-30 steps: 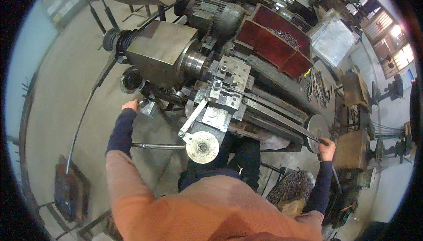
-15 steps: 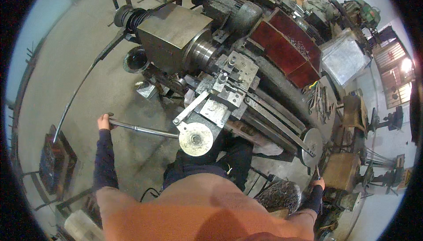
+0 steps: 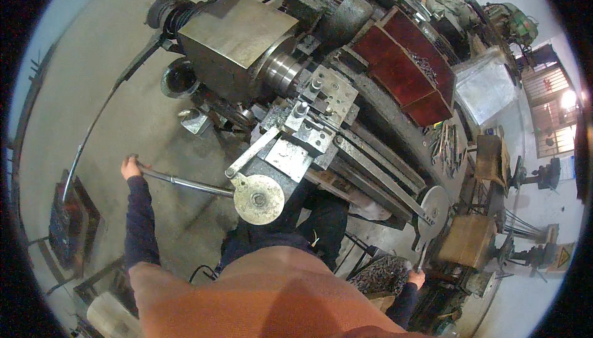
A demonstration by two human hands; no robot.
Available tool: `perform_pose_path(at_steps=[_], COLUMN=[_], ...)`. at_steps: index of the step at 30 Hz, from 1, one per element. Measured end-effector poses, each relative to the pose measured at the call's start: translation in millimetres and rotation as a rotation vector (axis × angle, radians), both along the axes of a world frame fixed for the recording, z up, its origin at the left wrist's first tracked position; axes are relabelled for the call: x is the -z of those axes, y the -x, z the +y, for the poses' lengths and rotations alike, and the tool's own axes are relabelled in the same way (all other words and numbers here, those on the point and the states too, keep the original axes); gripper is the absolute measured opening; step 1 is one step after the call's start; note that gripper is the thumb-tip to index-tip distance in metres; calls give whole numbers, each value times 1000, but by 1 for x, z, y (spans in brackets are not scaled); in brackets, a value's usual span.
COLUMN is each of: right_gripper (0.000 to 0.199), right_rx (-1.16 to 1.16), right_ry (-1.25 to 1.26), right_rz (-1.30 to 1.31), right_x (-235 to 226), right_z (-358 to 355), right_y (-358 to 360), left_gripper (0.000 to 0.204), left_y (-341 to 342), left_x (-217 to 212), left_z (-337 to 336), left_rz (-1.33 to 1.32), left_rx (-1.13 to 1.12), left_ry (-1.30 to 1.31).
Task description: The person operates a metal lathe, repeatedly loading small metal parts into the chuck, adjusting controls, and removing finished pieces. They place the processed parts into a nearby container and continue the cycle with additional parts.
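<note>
My left hand (image 3: 131, 166) is closed around the end of a long metal lever (image 3: 191, 183). That lever runs to a pale round disc (image 3: 259, 199) on the near side of a small lathe. At the lower right, my right hand (image 3: 416, 279) grips the handle of a second lever (image 3: 422, 253), which comes off a grey disc (image 3: 434, 208) at the right end of the lathe bed. Between my hands lie the tool slides (image 3: 312, 131) with upright bolts. Beyond them is a bright steel spindle (image 3: 283, 72) on the box-shaped headstock (image 3: 238, 29).
A red-brown tray (image 3: 404, 60) with small metal pieces stands behind the bed. Spanners (image 3: 448, 150) lie to the right. A basket of small metal parts (image 3: 383, 276) sits beside my right forearm. A dark block with a thin rod (image 3: 71, 221) is at far left.
My right hand has swung its lever handle left and down toward me. My left hand keeps its hold on its lever. The whole view has shifted slightly.
</note>
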State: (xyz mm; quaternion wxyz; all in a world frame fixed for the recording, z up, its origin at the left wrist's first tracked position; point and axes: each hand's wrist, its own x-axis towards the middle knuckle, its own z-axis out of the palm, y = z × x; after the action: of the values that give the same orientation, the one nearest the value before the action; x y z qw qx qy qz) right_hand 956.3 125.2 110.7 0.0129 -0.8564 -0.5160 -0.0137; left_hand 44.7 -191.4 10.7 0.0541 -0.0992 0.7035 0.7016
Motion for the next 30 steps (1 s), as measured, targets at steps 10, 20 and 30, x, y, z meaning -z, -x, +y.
perform_pose_path(at_steps=[10,20,30], right_gripper=[33,39,49], right_rx=[-45,87,123], right_ry=[-67,-97,106], right_rz=[80,-1,-208], right_x=[22,-9,-6], right_z=[-8,-2,84], right_y=[-7,34,-61], left_gripper=[15,19,16], left_y=[13,-3,-17], left_x=[9,-15,-38], left_z=[6,19,103], left_rz=[107,69,-115], left_rx=[42,-28,-348], left_ry=[13,-21,54])
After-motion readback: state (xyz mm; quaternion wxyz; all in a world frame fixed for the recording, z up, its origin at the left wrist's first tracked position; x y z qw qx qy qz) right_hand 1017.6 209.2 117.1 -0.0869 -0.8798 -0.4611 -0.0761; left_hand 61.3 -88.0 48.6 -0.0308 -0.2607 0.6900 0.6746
